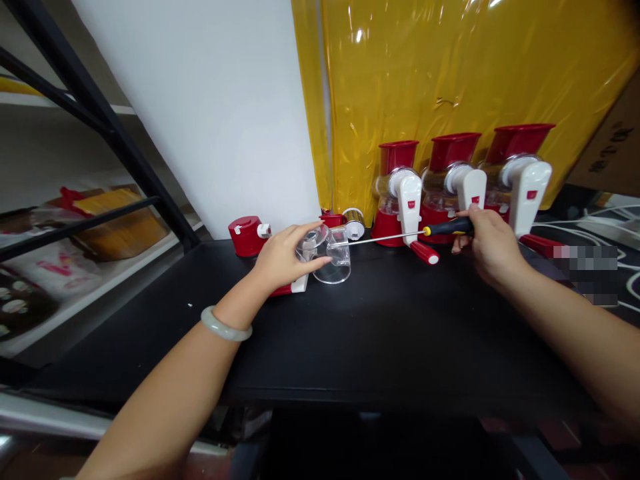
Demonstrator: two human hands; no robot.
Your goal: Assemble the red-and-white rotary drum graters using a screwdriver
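Observation:
My left hand (290,257) grips a clear plastic grater housing (336,272) just above the black table, thumb and fingers around its side. In my right hand (487,243) is a screwdriver (447,229) with a black and yellow handle. Its long shaft points left, and the tip reaches the housing's open side; whether it touches the plastic I cannot tell. Behind the housing lies a metal grater drum (354,223) with a white end. A red base (245,235) with a white knob sits left of my left hand. Partly hidden under that hand is a red and white crank handle (299,283).
Three assembled red and white rotary graters (400,193) stand in a row at the back right. Yellow plastic wrap (450,73) and a white panel (215,100) rise behind the table (400,353). White cables (613,230) lie at right, a metal-framed shelf (90,100) at left.

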